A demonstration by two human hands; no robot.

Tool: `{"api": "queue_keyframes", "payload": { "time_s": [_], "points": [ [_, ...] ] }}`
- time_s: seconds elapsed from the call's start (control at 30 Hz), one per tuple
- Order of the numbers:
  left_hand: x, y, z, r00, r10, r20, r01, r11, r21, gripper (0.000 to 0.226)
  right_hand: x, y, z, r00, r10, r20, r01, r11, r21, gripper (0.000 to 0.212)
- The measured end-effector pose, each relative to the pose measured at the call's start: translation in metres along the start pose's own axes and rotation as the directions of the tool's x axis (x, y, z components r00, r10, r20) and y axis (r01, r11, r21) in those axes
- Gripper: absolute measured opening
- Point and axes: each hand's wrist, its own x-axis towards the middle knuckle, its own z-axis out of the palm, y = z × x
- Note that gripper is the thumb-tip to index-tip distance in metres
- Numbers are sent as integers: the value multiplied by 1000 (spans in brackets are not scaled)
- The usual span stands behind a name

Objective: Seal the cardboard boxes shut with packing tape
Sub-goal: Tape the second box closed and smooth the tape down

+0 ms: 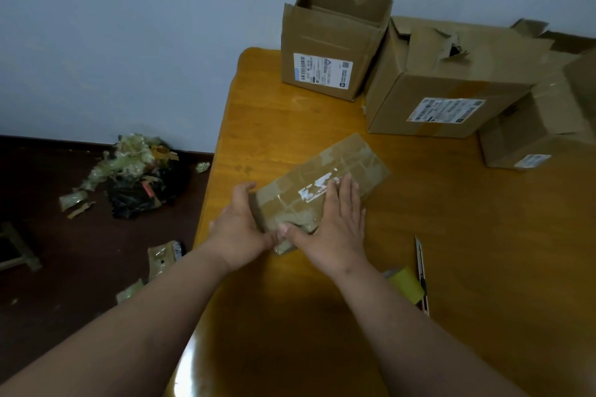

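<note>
Hands working a small flat cardboard box, lying aslant on the wooden worktop near its left edge and wrapped in glossy clear tape. Left hand cupping the box's near-left end, fingers curled around that corner. Right hand lying flat on top of the box, fingers straight and close together, pressing down on the taped surface, thumb reaching toward the near end beside the left thumb. Standing upright at the far side of the worktop, against the wall: an open box with flaps raised and a white shipping label on its front, inside not showing any contents from this angle. Leaning just beside it on the right: a larger box with a torn, ragged top and a label on its side, interior hidden. Sitting at the right edge: another labelled box, partly cut off by the frame. Lying near the right forearm: a utility knife and a yellow object, partly hidden by the arm. Piling on the dark floor to the left: crumpled used tape and a black bag, with loose scraps scattered closer.
</note>
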Motion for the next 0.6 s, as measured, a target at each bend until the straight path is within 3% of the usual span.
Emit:
{"api": "queue_keyframes", "payload": {
  "time_s": [0.07,0.1,0.17,0.23,0.4,0.5,0.6],
  "points": [
    [2,-5,2,999,-34,28,39,982,-186,109,3,-4,1,1000,-6,-9,7,996,88,118],
    [2,-7,2,998,-48,29,53,974,-221,96,4,-5,1,1000,-17,1,17,994,110,116],
    [-2,-6,3,997,-79,26,83,954,-287,48,8,-5,-2,998,-51,31,46,987,152,110],
    [-4,-6,5,997,-79,8,77,942,-327,26,12,-2,-8,992,-102,76,85,977,193,100],
    [1,-3,7,990,-141,6,133,916,-379,30,14,7,-21,983,-159,87,119,930,347,83],
    [-2,-1,16,990,-140,29,140,916,-376,48,9,9,-13,974,-212,84,187,953,238,89],
    [1,-4,20,982,-186,-24,162,907,-389,42,10,8,-16,962,-244,124,207,946,250,77]
  ]
}}
